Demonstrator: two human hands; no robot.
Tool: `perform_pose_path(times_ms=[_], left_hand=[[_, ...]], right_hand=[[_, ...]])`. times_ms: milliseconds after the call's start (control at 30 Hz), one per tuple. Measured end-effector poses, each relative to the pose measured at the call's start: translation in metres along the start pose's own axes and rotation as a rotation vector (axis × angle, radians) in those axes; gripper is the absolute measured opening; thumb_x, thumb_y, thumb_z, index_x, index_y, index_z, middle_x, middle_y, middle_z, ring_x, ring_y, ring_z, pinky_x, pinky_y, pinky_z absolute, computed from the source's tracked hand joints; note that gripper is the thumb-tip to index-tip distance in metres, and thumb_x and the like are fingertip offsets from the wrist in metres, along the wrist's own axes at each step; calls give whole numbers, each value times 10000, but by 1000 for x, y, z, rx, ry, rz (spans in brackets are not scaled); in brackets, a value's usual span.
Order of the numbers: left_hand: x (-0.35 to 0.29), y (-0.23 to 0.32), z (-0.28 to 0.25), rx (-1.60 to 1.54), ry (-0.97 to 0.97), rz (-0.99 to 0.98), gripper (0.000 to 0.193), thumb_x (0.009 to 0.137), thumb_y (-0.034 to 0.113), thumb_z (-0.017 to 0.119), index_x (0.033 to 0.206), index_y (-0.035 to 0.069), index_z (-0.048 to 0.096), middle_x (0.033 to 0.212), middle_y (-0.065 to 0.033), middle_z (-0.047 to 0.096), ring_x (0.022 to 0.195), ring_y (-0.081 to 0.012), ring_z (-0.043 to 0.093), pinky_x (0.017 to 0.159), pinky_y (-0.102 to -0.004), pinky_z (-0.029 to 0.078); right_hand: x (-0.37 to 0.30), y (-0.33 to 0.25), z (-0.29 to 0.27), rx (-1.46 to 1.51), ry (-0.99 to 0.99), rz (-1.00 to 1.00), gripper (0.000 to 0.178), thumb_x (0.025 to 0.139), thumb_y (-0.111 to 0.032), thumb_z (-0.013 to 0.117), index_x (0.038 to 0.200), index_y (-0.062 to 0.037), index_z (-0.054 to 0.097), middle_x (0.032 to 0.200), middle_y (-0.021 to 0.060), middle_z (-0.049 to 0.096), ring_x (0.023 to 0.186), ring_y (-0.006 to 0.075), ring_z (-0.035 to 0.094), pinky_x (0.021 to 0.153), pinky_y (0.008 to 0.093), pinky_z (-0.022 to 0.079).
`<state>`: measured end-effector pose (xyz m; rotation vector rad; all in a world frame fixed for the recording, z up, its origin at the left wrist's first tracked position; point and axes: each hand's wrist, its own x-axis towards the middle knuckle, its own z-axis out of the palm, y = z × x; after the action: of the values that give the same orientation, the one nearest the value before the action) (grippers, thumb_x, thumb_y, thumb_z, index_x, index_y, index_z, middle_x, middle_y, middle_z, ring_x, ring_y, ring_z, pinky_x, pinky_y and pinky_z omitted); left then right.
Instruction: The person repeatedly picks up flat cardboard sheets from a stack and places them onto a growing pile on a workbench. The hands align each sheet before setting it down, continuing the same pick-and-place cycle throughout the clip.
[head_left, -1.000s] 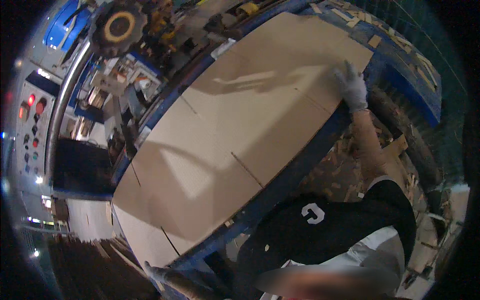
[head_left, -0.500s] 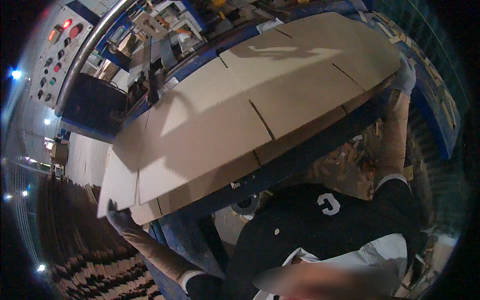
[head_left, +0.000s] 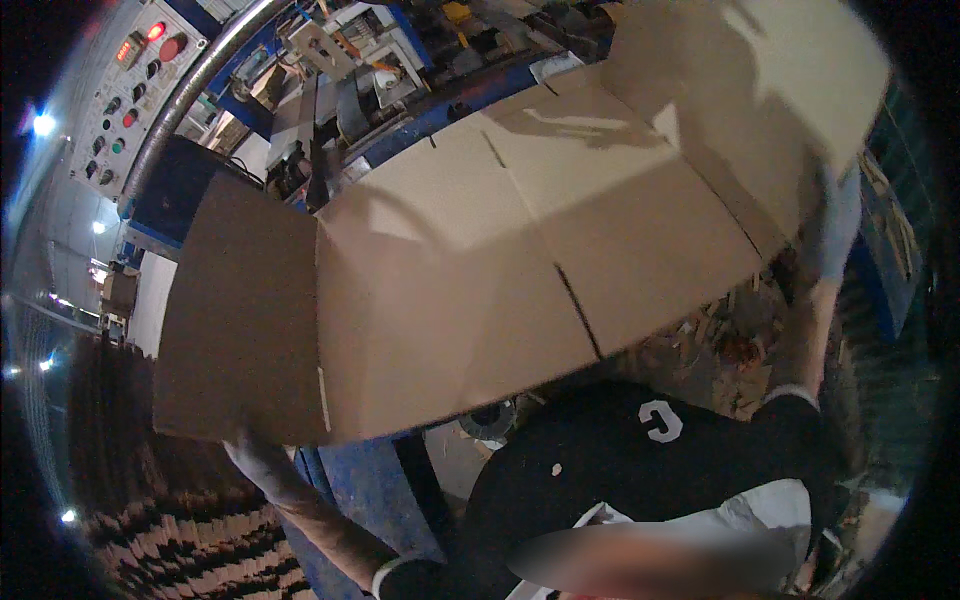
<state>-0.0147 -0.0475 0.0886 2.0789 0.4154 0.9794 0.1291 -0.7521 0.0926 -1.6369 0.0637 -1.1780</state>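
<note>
A wide brown cardboard sheet (head_left: 450, 290) with dark slots and crease lines spans the space in front of me. Its left end panel (head_left: 245, 310) is bent up along a crease, and the right end panel (head_left: 760, 110) also rises at an angle. At the lower edge of the left panel, my left hand (head_left: 258, 462) grips the sheet, its fingers mostly hidden behind the board. My gloved right hand (head_left: 838, 225) is closed on the right end's near edge, smeared by motion, its fingers partly hidden.
A machine with a blue frame (head_left: 470, 110) stands beyond the sheet. At the upper left is a control panel (head_left: 125, 105) with buttons beside a metal rail (head_left: 195, 105). Stacked cardboard (head_left: 190, 530) lies at lower left. Cardboard scraps (head_left: 720, 340) litter the floor at right.
Both hands have lifted the sheet. Its end panels, nearly flat before, now bend upward at the creases. My right hand has moved slightly right and nearer.
</note>
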Motion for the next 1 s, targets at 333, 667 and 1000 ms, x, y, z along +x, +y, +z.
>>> perform_pose_path(times_ms=[333,667,1000], left_hand=[[-104,61,154,520,-805,700,558,789,104,543,1340,84,457,1386,-187,438,1296,-376,398,1095,-535,253],[-51,37,195,516,-712,876,559,787,89,543,1339,118,456,1385,-180,437,1273,-376,422,1071,-536,297],[69,0,305,492,-467,937,553,825,95,558,1362,156,442,1398,-139,435,1265,-320,441,1063,-508,314]], right_hand=[[-105,7,48,-468,-1453,-696,447,752,-213,661,1185,-131,584,1273,93,556,1233,308,470,1086,479,292],[-60,59,119,-488,-1349,-704,673,724,-518,671,1220,-76,562,1345,153,485,1269,363,408,1084,467,287],[-14,119,226,-747,-1192,-523,708,754,-584,637,1253,-93,528,1338,145,480,1242,315,435,1029,439,352]])
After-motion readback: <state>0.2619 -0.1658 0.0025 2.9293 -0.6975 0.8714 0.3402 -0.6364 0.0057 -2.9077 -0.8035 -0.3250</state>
